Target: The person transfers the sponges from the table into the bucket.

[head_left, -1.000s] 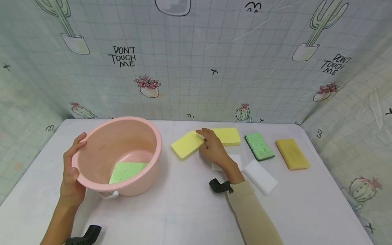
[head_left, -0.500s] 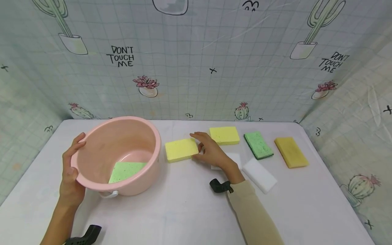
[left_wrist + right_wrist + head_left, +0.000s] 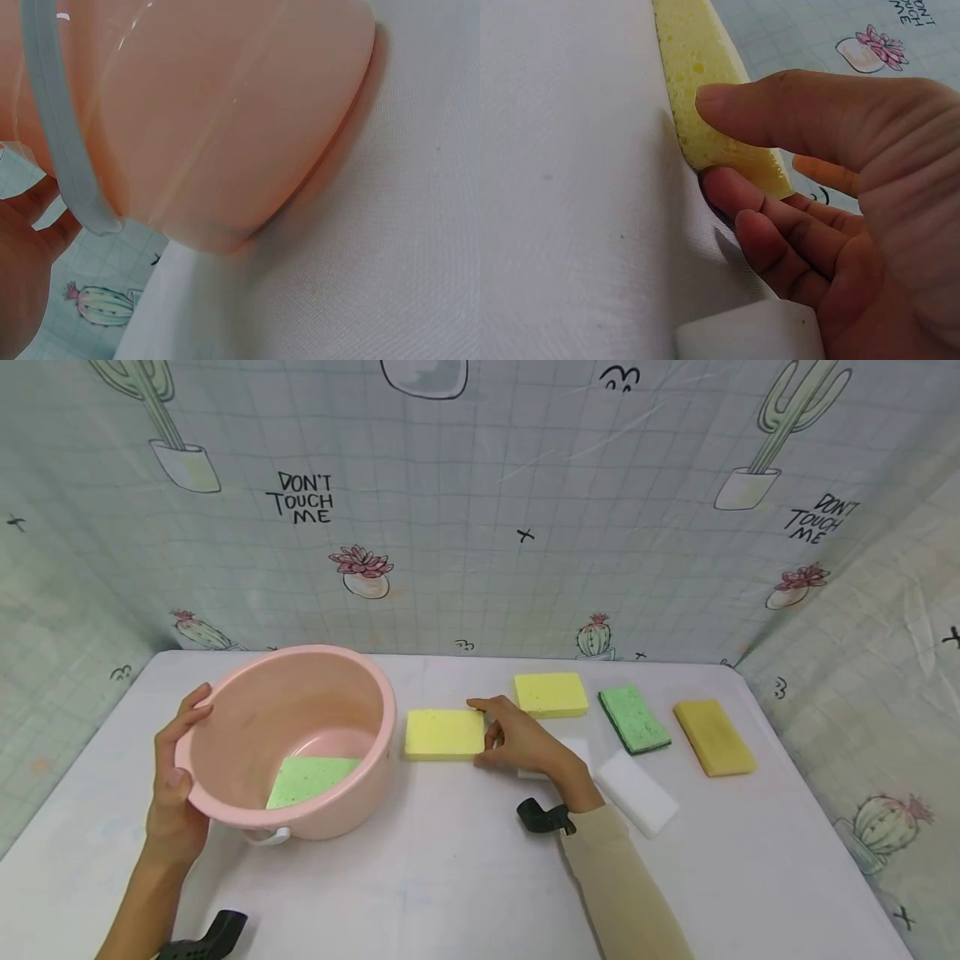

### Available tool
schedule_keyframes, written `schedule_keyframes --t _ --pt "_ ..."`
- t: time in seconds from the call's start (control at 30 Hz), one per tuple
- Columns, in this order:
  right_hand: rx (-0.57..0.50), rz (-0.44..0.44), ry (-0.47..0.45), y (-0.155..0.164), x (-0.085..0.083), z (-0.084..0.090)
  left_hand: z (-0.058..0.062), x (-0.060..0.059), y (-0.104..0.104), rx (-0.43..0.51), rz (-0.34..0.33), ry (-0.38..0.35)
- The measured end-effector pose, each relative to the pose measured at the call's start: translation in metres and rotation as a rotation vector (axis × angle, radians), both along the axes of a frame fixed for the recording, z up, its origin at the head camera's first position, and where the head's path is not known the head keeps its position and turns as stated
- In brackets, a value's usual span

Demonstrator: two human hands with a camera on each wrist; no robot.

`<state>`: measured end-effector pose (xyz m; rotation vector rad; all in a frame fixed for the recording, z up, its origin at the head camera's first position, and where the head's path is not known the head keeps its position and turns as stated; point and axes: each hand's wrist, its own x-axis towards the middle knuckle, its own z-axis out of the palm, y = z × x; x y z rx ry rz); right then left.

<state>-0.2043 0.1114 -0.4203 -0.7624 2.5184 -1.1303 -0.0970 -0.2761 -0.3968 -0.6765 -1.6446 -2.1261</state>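
I see the yellow sponge (image 3: 444, 734) flat on the white counter (image 3: 465, 877) just right of the pink basin (image 3: 288, 739), my right hand (image 3: 525, 743) pinching its near end, thumb on top, while my left hand (image 3: 174, 777) grips the basin's rim, tilting it toward me, green sponge (image 3: 311, 779) inside.

The right hand (image 3: 840, 187) pinches the yellow sponge's (image 3: 705, 90) end, thumb above and fingers beneath, on the white table (image 3: 562, 187); a white block (image 3: 750, 334) lies near.

The right hand (image 3: 525, 745) hides part of a white sponge (image 3: 573, 752); the basin (image 3: 225, 112) overruns the left-wrist view.
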Motion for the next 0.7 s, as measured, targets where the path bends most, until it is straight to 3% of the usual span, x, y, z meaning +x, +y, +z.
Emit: schedule_keyframes --t 0.7 --pt "-0.03 -0.058 0.014 -0.0008 0.0006 0.0034 0.0007 0.0014 -0.0011 -0.022 0.023 -0.023"
